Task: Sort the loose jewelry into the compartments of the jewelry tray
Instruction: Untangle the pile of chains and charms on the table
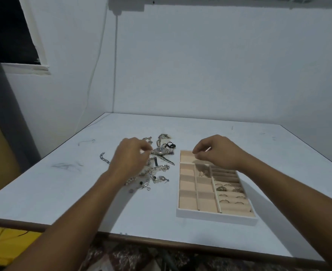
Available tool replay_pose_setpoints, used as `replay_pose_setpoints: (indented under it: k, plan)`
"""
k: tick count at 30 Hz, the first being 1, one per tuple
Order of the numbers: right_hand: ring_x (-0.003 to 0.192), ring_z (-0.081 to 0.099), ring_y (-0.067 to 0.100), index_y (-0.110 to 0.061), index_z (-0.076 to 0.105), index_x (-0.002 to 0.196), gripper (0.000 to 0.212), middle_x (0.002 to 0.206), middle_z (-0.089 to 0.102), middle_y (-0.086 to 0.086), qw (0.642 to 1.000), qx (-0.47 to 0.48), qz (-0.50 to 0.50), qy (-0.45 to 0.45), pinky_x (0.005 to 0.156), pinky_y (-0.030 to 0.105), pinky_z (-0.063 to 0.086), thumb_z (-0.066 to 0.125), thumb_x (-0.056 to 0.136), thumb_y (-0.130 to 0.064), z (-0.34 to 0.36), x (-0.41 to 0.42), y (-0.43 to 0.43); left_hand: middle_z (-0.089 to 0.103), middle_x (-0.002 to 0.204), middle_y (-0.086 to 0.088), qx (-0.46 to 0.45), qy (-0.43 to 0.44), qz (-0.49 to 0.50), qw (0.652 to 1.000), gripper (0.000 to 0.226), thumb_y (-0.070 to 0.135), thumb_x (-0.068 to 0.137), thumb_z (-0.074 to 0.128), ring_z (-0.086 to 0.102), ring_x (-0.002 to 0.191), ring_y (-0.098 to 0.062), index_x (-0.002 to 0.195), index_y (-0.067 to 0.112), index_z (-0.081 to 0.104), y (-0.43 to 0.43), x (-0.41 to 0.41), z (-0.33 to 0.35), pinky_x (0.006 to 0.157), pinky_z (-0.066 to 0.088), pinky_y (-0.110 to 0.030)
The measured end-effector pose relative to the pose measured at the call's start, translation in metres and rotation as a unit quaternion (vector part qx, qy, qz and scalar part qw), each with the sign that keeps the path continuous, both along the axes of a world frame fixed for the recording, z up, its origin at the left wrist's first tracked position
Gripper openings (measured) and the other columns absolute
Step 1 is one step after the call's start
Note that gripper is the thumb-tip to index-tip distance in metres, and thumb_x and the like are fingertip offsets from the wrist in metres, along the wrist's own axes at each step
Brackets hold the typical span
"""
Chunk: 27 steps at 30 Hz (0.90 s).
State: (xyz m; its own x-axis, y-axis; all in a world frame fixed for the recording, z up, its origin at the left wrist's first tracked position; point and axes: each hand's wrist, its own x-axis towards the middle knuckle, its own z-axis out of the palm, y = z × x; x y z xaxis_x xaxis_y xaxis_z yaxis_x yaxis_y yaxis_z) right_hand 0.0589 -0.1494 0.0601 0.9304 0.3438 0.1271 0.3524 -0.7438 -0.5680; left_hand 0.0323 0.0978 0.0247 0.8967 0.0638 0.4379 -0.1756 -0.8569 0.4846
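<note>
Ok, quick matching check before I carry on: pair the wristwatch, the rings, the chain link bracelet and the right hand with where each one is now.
Things:
1. wristwatch
2. rings
3. chain link bracelet
4. right hand

Places:
A. in the padded slots on the tray's right side
B. over the tray's far end
C. on the table, left of the left hand
D. in the loose pile, by the left fingertips

Pairs: 1-D, 2-A, 3-C, 4-B

jewelry tray (216,215) right on counter (102,202), loose jewelry pile (153,173) left of it, watch (161,151) at pile's far side, chain (104,158) at pile's left edge, rings (230,191) in tray's right column, small piece (201,174) in middle column
</note>
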Motion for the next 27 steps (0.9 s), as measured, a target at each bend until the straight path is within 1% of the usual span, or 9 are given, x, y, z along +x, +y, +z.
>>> replay_pose_setpoints:
  k: [4, 7, 9, 13, 16, 19, 20, 24, 27]
  plan:
    - [0.082, 0.062, 0.007, -0.025, 0.073, 0.087, 0.009, 0.089, 0.069, -0.010, 0.999, -0.021, 0.040, 0.002, 0.067, 0.013, 0.043, 0.067, 0.083, -0.019, -0.006, 0.011, 0.050, 0.072, 0.104, 0.002, 0.004, 0.046, 0.066, 0.997, 0.017, 0.020, 0.088, 0.062, 0.060, 0.096, -0.014, 0.099, 0.022, 0.075, 0.048, -0.002, -0.010, 0.082, 0.042, -0.026]
    - [0.084, 0.058, 0.008, -0.020, 0.073, 0.096, 0.013, 0.089, 0.065, -0.010, 0.997, -0.040, 0.070, 0.002, 0.066, 0.015, 0.040, 0.067, 0.084, -0.016, -0.013, 0.018, 0.088, 0.071, 0.102, 0.002, -0.004, 0.083, 0.081, 0.993, 0.013, 0.026, 0.085, 0.065, 0.061, 0.099, -0.017, 0.092, 0.026, 0.075, 0.066, 0.001, -0.018, 0.080, 0.043, -0.026]
    - [0.085, 0.055, 0.008, -0.017, 0.072, 0.103, 0.018, 0.091, 0.061, -0.008, 0.995, -0.065, 0.078, 0.002, 0.072, 0.017, 0.039, 0.067, 0.086, -0.017, -0.018, 0.026, 0.111, 0.071, 0.101, 0.001, -0.008, 0.096, 0.084, 0.992, 0.012, 0.027, 0.083, 0.065, 0.060, 0.098, -0.018, 0.088, 0.027, 0.076, 0.069, 0.005, -0.022, 0.078, 0.043, -0.026]
    - [0.092, 0.062, 0.017, -0.020, 0.069, 0.102, 0.015, 0.104, 0.068, 0.000, 0.993, -0.102, 0.055, -0.009, 0.082, 0.030, 0.051, 0.067, 0.087, -0.021, -0.029, 0.044, 0.147, 0.070, 0.097, 0.002, -0.015, 0.107, 0.074, 0.991, 0.011, 0.039, 0.079, 0.068, 0.062, 0.091, -0.016, 0.082, 0.031, 0.075, 0.069, 0.019, -0.024, 0.079, 0.051, -0.030]
    - [0.097, 0.062, 0.021, -0.019, 0.068, 0.101, 0.015, 0.106, 0.068, 0.004, 0.991, -0.126, 0.035, -0.032, 0.088, 0.036, 0.052, 0.067, 0.087, -0.022, -0.031, 0.051, 0.161, 0.068, 0.095, 0.001, -0.023, 0.120, 0.058, 0.991, 0.018, 0.050, 0.073, 0.069, 0.063, 0.090, -0.017, 0.081, 0.035, 0.073, 0.066, 0.029, -0.025, 0.082, 0.054, -0.035]
    - [0.088, 0.060, 0.021, -0.023, 0.065, 0.086, 0.002, 0.092, 0.068, 0.003, 0.986, -0.155, 0.037, -0.040, 0.080, 0.034, 0.050, 0.066, 0.087, -0.024, -0.033, 0.056, 0.169, 0.067, 0.088, -0.002, -0.016, 0.139, 0.046, 0.989, 0.012, 0.047, 0.070, 0.067, 0.063, 0.087, -0.020, 0.075, 0.037, 0.071, 0.065, 0.035, -0.026, 0.079, 0.055, -0.037]
    - [0.086, 0.060, 0.021, -0.024, 0.064, 0.082, 0.006, 0.088, 0.068, 0.002, 0.985, -0.164, 0.037, -0.039, 0.079, 0.033, 0.049, 0.067, 0.087, -0.026, -0.034, 0.058, 0.171, 0.067, 0.087, -0.002, -0.014, 0.142, 0.046, 0.989, 0.010, 0.046, 0.070, 0.067, 0.063, 0.086, -0.020, 0.073, 0.037, 0.070, 0.065, 0.036, -0.027, 0.078, 0.055, -0.037]
    - [0.092, 0.064, 0.023, -0.021, 0.071, 0.089, 0.010, 0.090, 0.073, 0.003, 0.983, -0.178, 0.029, -0.043, 0.085, 0.037, 0.052, 0.067, 0.087, -0.030, -0.039, 0.061, 0.177, 0.066, 0.077, 0.001, 0.002, 0.139, 0.040, 0.989, 0.021, 0.039, 0.075, 0.069, 0.059, 0.090, -0.019, 0.056, 0.035, 0.060, 0.069, 0.042, -0.030, 0.075, 0.053, -0.036]
    - [0.094, 0.065, 0.023, -0.020, 0.071, 0.091, 0.011, 0.090, 0.073, 0.004, 0.984, -0.174, 0.028, -0.040, 0.089, 0.039, 0.052, 0.068, 0.086, -0.029, -0.040, 0.063, 0.178, 0.066, 0.075, 0.003, -0.005, 0.136, 0.039, 0.990, 0.025, 0.038, 0.075, 0.072, 0.059, 0.089, -0.018, 0.054, 0.035, 0.059, 0.071, 0.044, -0.030, 0.072, 0.052, -0.034]
